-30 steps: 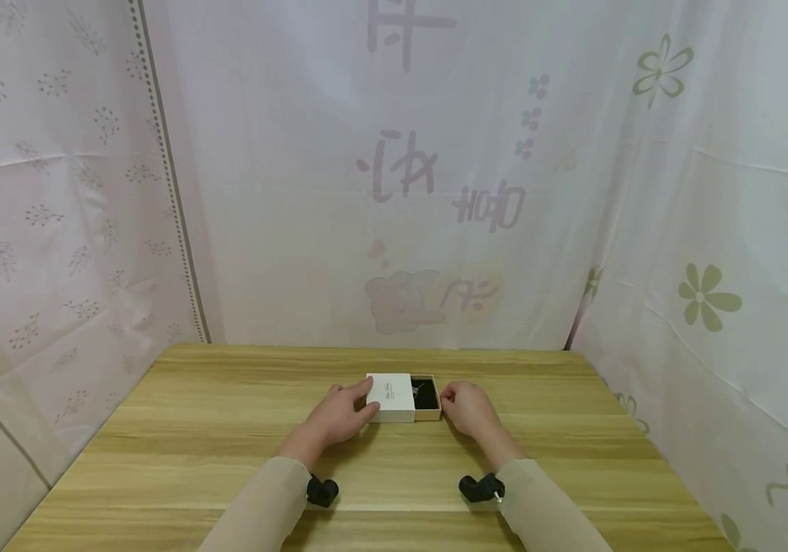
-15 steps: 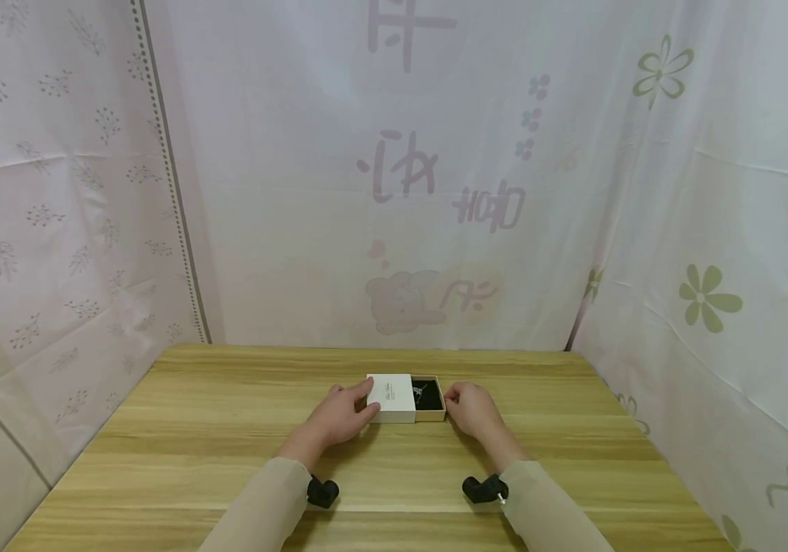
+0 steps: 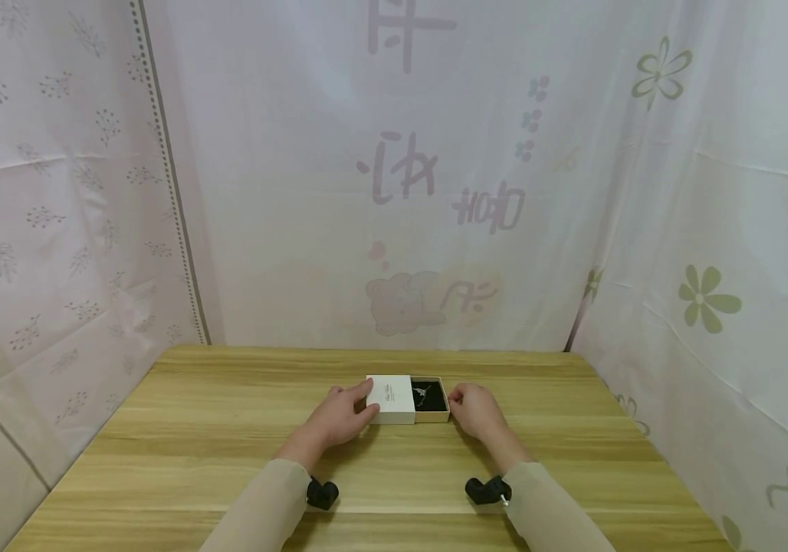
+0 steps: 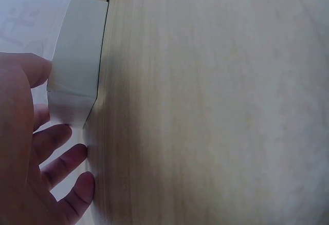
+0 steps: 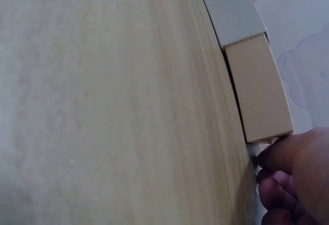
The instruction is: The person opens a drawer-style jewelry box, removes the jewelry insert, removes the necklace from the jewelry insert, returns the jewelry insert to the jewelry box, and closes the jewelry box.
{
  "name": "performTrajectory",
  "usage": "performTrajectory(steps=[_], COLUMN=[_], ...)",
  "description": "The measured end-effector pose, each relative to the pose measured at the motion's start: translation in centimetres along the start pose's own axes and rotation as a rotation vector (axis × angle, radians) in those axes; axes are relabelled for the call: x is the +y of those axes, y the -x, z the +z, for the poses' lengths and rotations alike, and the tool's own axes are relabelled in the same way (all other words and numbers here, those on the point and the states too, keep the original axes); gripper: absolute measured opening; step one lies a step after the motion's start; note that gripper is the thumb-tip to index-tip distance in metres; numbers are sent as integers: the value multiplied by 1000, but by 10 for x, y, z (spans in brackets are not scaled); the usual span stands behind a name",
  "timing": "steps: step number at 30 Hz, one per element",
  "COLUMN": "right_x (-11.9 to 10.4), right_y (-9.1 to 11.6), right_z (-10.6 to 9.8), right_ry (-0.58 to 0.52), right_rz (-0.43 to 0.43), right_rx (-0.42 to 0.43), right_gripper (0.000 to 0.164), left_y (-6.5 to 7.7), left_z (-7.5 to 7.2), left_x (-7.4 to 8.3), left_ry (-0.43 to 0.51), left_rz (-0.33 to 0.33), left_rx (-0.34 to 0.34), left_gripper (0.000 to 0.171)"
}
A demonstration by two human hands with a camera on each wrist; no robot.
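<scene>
A white jewelry box sleeve (image 3: 391,395) with small printed lettering lies on the wooden table. My left hand (image 3: 337,415) grips its left end, thumb on the near side and index finger at the far corner. Out of the sleeve's right side sticks a tan drawer (image 5: 259,89) with a black lining. On the lining rests a silvery necklace (image 3: 422,393) with a pendant, partly visible. My right hand (image 3: 477,412) pinches at the drawer's right end, its other fingers curled. What exactly sits between thumb and finger is mostly hidden in the right wrist view.
The wooden table (image 3: 242,383) extends around the box on every side. Patterned pale curtains (image 3: 284,192) hang behind it and at both sides. A black camera mount sits on each wrist.
My right hand has moved slightly right and the drawer has slid further out with it, showing more of the necklace. The left hand and sleeve have stayed in place.
</scene>
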State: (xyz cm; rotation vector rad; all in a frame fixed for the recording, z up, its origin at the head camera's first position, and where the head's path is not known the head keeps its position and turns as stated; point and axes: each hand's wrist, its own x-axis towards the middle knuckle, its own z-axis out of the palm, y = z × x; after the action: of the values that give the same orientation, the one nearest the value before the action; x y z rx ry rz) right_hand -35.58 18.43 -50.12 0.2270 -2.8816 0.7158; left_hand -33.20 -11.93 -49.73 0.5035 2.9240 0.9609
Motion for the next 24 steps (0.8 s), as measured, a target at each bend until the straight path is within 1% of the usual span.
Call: performTrajectory(steps=[8, 18, 24], right_x=[1, 3, 4], right_y=[0, -2, 0], right_z=[-1, -2, -2], right_ry=[0, -17, -13], right_rz=[-12, 22, 26], right_rx=[-3, -15, -20], right_gripper=[8, 9, 9], left_y=[0, -2, -1], left_z=[1, 1, 1], left_x=[-1, -2, -2], left_ry=[-1, 4, 5], left_rz=[1, 5, 14], left_rx=[6, 2, 1], left_gripper=[68, 67, 67])
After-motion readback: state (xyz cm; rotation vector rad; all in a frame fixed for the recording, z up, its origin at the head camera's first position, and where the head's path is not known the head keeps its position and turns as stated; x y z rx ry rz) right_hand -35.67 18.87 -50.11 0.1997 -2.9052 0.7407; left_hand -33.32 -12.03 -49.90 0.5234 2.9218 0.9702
